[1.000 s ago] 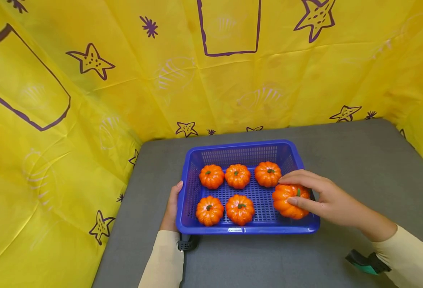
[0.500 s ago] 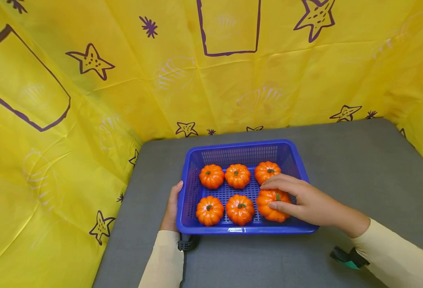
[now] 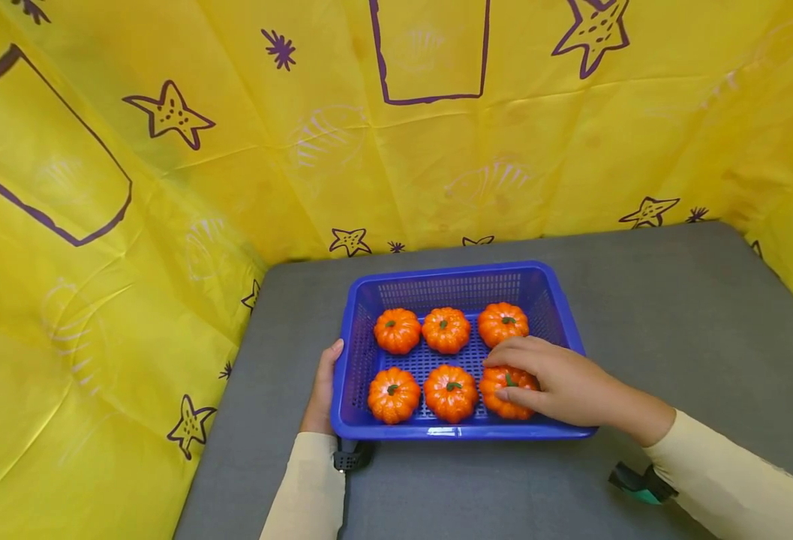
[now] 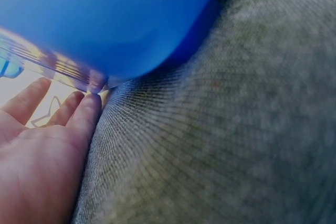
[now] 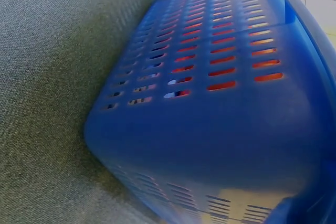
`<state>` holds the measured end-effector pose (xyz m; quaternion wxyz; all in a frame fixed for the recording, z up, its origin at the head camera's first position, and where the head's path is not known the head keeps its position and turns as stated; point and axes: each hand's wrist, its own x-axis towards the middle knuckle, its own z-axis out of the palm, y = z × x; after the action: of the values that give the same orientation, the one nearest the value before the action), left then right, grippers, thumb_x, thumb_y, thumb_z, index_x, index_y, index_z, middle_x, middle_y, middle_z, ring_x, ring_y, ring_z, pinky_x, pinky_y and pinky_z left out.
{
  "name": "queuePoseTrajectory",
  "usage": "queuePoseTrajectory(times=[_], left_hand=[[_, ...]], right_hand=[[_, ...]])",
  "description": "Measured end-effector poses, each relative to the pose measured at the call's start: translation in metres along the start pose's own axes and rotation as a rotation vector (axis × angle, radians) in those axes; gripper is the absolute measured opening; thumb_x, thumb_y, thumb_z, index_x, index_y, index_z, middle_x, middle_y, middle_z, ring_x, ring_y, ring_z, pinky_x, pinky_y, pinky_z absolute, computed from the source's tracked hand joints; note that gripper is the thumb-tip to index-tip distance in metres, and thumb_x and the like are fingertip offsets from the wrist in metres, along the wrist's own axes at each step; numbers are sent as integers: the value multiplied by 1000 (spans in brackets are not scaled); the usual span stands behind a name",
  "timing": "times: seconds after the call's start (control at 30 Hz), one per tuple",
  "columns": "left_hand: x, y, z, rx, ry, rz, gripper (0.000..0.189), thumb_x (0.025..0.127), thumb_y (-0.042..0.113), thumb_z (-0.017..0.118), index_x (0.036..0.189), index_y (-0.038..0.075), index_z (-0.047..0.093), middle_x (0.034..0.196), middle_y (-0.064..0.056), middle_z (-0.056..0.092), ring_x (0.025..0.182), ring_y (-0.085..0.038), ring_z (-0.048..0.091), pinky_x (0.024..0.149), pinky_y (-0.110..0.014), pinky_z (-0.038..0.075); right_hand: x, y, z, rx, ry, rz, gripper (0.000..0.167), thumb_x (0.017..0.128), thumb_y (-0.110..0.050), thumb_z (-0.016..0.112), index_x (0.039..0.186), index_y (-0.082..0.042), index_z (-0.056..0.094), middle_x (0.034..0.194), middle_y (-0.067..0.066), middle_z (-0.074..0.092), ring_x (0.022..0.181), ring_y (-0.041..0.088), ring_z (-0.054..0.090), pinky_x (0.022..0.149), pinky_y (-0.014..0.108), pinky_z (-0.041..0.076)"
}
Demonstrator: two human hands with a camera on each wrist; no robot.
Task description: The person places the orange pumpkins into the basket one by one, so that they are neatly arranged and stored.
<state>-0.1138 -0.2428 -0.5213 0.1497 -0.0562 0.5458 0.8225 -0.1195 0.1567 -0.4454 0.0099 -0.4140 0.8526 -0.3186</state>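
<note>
A blue perforated plastic basket (image 3: 460, 433) holds several small orange pumpkins with green stems, in two rows. My right hand (image 3: 561, 386) reaches over the right side of the basket and grips the front-right pumpkin (image 3: 494, 397), thumb near its stem and fingers over its far side. Behind that one sits another pumpkin (image 3: 503, 322); to its left lies the front-middle pumpkin (image 3: 450, 405). My left hand (image 3: 322, 386) rests against the basket's left side; in the left wrist view its extended fingers (image 4: 86, 111) touch the wall. The right wrist view shows only the basket's outside, the hand hidden.
The basket stands on a grey cloth-covered table (image 3: 659, 315). A yellow curtain (image 3: 423, 172) printed with starfish and fish hangs along the back and sides. Dark wrist straps (image 3: 642, 484) sit below both hands.
My right hand has carried the pumpkin left and down from the basket's right edge into the front row, beside the front-middle pumpkin. The left hand and basket stay put.
</note>
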Motion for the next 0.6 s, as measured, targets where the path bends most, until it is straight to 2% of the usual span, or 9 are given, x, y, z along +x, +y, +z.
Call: queuePoseTrajectory(times=[0.27,0.6], left_hand=[[3,-2,0,12,6,-7,80,105,60,38,166,8,38,146,-16,59,120,-25,64,102,-41,53],[5,-1,1,10,-13,1,81,106,59,37,167,6,35,146,-14,60,122,-25,63,103,-40,53]], right_hand=[[0,-1,2,-153,-99,33,30,102,-28,79,130,-17,76,131,-3,68,120,23,65,94,51,58],[1,-3,4,-178,-123,66,29,101,-24,80,128,-15,77,130,-1,71,115,23,70,94,50,58]])
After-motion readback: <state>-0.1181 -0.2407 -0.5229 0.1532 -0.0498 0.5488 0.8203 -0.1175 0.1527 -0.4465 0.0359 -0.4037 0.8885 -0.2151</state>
